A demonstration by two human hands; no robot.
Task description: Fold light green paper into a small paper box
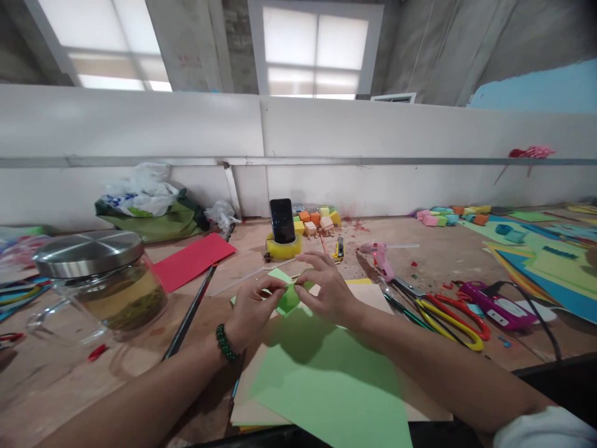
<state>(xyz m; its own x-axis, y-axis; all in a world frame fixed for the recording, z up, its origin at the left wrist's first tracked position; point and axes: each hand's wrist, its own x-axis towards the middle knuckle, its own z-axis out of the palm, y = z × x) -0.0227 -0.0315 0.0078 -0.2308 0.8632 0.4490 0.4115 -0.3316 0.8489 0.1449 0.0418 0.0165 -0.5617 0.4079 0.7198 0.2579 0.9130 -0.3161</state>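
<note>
Between my two hands is a small folded piece of green paper [288,301], raised over the stack of sheets. My left hand [255,306], with a dark green bead bracelet [226,343] at its wrist, pinches the paper's left side between thumb and fingers. My right hand [327,287] pinches its right side, the other fingers lifted and curled. Both sets of fingertips nearly meet at the paper's upper edge and hide part of it. Below the hands lies a large light green sheet [331,379] on top of cream sheets [254,401].
To the left stand a lidded glass mug [125,302] and a red sheet [193,261]. A phone [282,221] leans in a yellow tape roll [283,247]. At right lie a pink glue gun [383,261], scissors [450,320] and a purple power strip [497,306]. Small paper cubes [317,219] sit behind.
</note>
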